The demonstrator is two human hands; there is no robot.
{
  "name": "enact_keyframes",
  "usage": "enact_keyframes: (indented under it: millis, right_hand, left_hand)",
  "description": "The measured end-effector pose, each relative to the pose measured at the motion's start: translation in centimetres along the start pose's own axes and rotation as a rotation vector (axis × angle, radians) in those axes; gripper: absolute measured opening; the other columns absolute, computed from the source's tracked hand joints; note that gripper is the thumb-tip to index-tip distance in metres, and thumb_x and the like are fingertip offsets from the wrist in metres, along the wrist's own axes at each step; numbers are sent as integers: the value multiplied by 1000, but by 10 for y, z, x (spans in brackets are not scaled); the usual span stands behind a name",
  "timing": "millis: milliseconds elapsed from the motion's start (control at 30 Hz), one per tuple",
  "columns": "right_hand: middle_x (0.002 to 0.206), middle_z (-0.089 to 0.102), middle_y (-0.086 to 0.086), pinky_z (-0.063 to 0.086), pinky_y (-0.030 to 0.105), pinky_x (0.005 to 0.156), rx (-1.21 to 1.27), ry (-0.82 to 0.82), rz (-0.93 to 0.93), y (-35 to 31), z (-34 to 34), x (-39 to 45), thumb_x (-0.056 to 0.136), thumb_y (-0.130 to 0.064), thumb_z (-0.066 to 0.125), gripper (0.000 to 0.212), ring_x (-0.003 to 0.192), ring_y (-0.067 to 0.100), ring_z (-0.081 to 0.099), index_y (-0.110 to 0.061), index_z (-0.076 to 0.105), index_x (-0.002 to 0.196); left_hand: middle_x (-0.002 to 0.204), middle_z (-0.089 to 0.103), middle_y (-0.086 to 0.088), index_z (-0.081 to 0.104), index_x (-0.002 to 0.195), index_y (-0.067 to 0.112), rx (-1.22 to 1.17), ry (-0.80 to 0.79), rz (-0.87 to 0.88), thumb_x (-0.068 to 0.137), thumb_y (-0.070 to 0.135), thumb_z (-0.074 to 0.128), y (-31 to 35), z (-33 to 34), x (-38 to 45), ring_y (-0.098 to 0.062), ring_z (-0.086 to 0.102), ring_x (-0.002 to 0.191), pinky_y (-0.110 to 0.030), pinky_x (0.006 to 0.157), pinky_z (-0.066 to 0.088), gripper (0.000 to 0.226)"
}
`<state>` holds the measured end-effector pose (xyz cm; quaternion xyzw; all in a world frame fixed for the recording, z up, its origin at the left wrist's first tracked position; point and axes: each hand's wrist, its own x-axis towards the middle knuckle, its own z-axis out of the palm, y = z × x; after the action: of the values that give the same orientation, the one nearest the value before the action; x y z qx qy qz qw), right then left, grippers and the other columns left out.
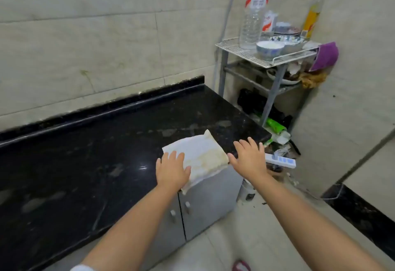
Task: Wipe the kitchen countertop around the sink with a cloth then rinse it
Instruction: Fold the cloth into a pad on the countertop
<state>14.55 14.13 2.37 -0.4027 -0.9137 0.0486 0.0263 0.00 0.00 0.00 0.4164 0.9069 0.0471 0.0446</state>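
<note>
Nearest the camera, two bare forearms reach out over the pale tiled floor toward the front edge of the glossy black speckled stone countertop (pixel 89 142). The left hand (pixel 172 169) lies flat with straight fingers pressed on the near corner of the folded white cloth with yellowish stains (pixel 203 157), which sits at the counter's front right corner and hangs partly over the grey cabinet doors (pixel 192 213). The right hand (pixel 249 157) hovers just beside the cloth's right edge, fingers spread and relaxed, holding nothing. Dull smears and damp-looking patches show across the counter, so the wiping looks to be in progress rather than finished; no sink or tap is in view, and the rinse appears yet to come. Farther back, a white wire rack (pixel 245 53) carries a blue-patterned white bowl (pixel 269 49), a tall clear plastic bottle (pixel 253 14) with a red-and-white label and a yellow-labelled glass bottle (pixel 312 14); the print on both is too blurred to read.
</note>
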Motion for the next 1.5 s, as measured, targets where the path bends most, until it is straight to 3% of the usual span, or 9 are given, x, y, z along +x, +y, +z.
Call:
enact_keyframes:
  millis: [433,567,667,767,900,1067,1300,1400,1500]
  right_hand:
    - [146,35,-3,8,42,116,-103,-306,-640,49,69,171,95,-35,41,43,142,17,18,-18,44,135]
    - [89,69,2,54,48,75,12,-157,-784,52,99,181,63,-36,63,23,87,25,69,-18,72,74]
    - [76,68,-5,56,45,69,112,-124,-798,49,112,191,45,-35,85,26,81,15,62,-24,67,60]
    - [73,65,-5,50,55,77,208,-44,-810,49,119,197,58,-35,68,12,84,10,43,-23,68,60]
    - [71,63,-2,35,56,87,271,1,-804,57,129,203,72,-39,46,32,84,10,43,-20,70,60]
    - [71,64,-1,42,59,83,316,29,-825,55,132,205,59,-28,67,11,88,11,44,-18,66,53]
    - [74,69,-4,36,46,91,494,-59,-820,55,107,226,69,-29,65,15,90,5,53,-15,70,68]
    - [75,65,-2,39,3,84,701,-157,-734,51,76,242,72,-18,68,14,81,1,55,-5,71,72]
    - [72,60,-5,38,-2,73,794,-84,-714,41,54,260,75,-23,61,21,78,2,52,-4,69,73]
  left_hand:
    - [134,47,2,46,127,20,-122,6,-487,94,30,37,7,79,73,-23,33,131,-36,107,27,36]
    - [111,65,-2,66,105,14,-188,86,-554,88,18,42,13,79,75,-29,58,109,-39,89,47,29]
    - [74,71,1,71,73,15,-125,117,-546,67,18,53,7,81,79,-24,68,66,-34,57,56,20]
    - [81,71,-4,73,78,11,-120,82,-552,68,18,54,-3,91,81,-26,67,70,-35,59,56,22]
    - [79,71,-9,74,77,7,-140,96,-505,67,16,60,-7,97,79,-29,66,68,-36,61,56,20]
    - [70,70,3,74,66,18,-144,167,-430,76,31,44,-12,98,77,-20,66,72,-30,73,50,34]
    - [79,70,-2,72,76,10,-196,389,-202,96,45,26,-32,78,83,-10,47,89,-26,83,35,61]
    - [79,69,-5,69,78,7,-281,431,-135,96,46,24,-38,56,92,-9,49,84,-23,77,39,63]
    - [70,66,-5,66,79,7,-239,537,-87,98,42,27,-41,35,107,-8,48,74,-21,68,41,56]
